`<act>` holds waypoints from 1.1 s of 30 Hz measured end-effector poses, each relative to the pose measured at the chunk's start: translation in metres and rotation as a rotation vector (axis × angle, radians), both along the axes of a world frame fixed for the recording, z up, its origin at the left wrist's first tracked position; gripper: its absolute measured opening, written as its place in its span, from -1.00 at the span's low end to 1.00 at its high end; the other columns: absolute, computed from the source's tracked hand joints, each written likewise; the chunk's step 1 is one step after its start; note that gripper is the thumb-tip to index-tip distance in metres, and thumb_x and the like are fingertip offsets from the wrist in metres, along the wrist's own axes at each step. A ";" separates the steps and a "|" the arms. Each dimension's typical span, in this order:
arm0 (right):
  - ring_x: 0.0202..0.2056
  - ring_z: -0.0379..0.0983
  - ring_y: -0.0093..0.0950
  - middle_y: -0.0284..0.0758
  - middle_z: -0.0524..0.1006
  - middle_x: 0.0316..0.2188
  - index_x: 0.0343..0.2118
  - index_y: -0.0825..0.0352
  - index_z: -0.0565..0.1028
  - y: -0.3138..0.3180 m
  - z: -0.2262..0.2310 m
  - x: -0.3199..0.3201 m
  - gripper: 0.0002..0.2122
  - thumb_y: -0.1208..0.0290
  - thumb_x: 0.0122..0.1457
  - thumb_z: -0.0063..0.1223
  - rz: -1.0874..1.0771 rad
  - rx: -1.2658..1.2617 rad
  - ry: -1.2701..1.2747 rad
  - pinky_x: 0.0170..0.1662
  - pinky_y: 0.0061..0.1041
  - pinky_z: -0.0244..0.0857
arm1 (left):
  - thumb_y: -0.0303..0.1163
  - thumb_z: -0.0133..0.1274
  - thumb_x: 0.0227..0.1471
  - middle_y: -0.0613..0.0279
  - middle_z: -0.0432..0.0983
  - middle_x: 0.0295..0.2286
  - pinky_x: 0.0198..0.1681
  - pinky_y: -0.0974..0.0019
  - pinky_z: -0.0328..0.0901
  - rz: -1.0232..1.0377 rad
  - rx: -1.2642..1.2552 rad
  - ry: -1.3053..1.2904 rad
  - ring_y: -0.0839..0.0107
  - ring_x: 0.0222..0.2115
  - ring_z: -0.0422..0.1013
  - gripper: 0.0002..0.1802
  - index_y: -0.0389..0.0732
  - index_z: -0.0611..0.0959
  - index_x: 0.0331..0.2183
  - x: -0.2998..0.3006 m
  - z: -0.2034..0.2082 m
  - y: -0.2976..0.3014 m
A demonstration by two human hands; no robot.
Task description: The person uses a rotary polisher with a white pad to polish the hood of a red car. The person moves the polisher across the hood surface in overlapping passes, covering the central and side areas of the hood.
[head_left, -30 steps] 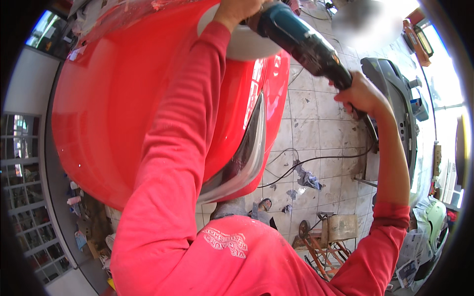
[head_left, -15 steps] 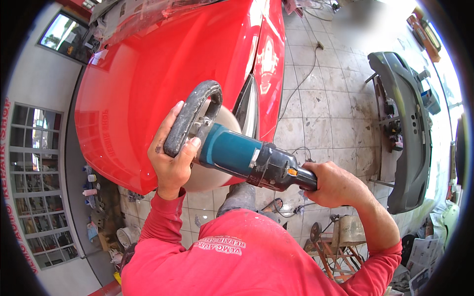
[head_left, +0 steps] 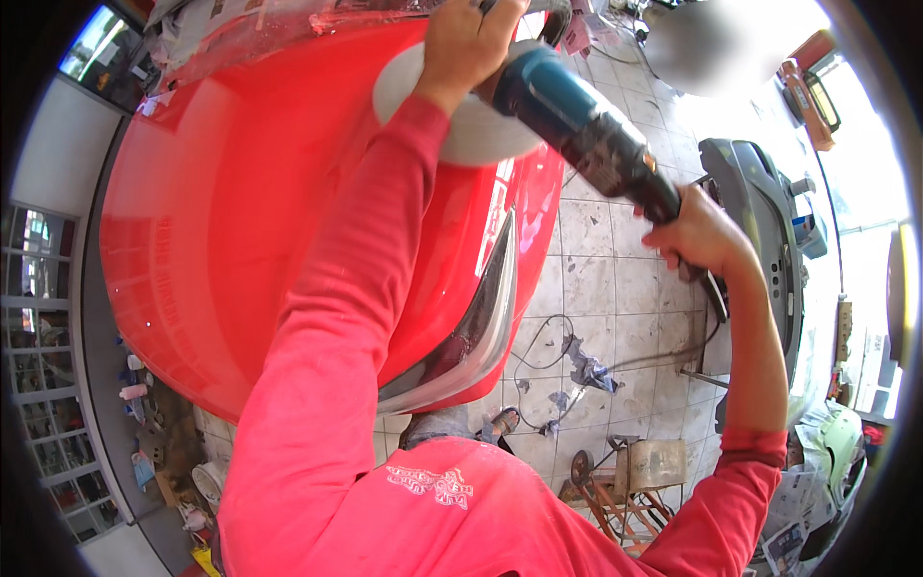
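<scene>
Both hands are set apart on one power polisher (head_left: 562, 91) — the right hand (head_left: 702, 231) wrapped round its rear grip (head_left: 661, 199), the left hand (head_left: 468, 48) seemingly clasped on the front handle (head_left: 555, 24), though the view's upper edge crops it. The tool's pale round pad (head_left: 490, 137) lies over the red car hood (head_left: 212, 221), beyond the headlight (head_left: 476, 332).

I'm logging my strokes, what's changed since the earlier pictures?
The polisher, drawn close to your body half a second ago, is pushed forward along the red car again, about where it was a second ago. Your left hand and right hand both stay on it; the grey bumper stays put.
</scene>
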State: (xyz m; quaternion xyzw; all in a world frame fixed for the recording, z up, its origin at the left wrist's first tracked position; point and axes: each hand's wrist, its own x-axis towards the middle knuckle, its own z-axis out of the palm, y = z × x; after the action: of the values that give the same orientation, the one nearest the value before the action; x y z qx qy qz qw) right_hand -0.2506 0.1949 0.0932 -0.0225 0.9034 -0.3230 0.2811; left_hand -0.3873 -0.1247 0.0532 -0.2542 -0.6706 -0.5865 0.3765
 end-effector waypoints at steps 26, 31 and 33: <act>-0.31 0.63 0.08 0.06 0.63 -0.43 -0.07 0.36 0.57 0.036 -0.056 0.222 -0.68 0.47 0.10 0.31 0.385 -0.046 0.010 -0.23 -0.10 0.48 | -0.37 0.07 0.16 -0.20 0.62 0.03 0.15 0.13 0.42 0.388 -0.022 -0.475 0.10 0.03 0.57 -0.46 -0.49 0.62 0.11 0.405 -0.025 0.004; -0.22 0.63 0.06 0.02 0.66 -0.35 0.04 0.29 0.53 0.035 -0.064 0.236 -0.59 0.49 0.07 0.24 0.493 -0.083 -0.079 -0.15 -0.02 0.50 | -0.27 0.24 0.12 -0.19 0.62 0.01 0.15 0.14 0.43 0.471 -0.136 -0.423 0.10 0.03 0.57 -0.36 -0.48 0.59 0.14 0.444 -0.024 0.002; -0.24 0.62 0.09 0.05 0.65 -0.37 0.03 0.33 0.54 0.034 -0.058 0.228 -0.61 0.47 0.10 0.25 0.466 -0.107 -0.059 -0.16 -0.02 0.49 | -0.31 0.28 0.10 -0.17 0.62 0.00 0.12 0.15 0.45 0.465 -0.202 -0.437 0.13 0.01 0.58 -0.37 -0.47 0.59 0.13 0.424 -0.015 0.003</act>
State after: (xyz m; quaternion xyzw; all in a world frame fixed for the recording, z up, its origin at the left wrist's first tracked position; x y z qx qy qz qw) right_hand -0.0224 0.2292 0.0348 -0.2357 0.8469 -0.2974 0.3726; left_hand 0.0371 -0.1217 0.0383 0.0015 -0.8303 -0.4560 0.3204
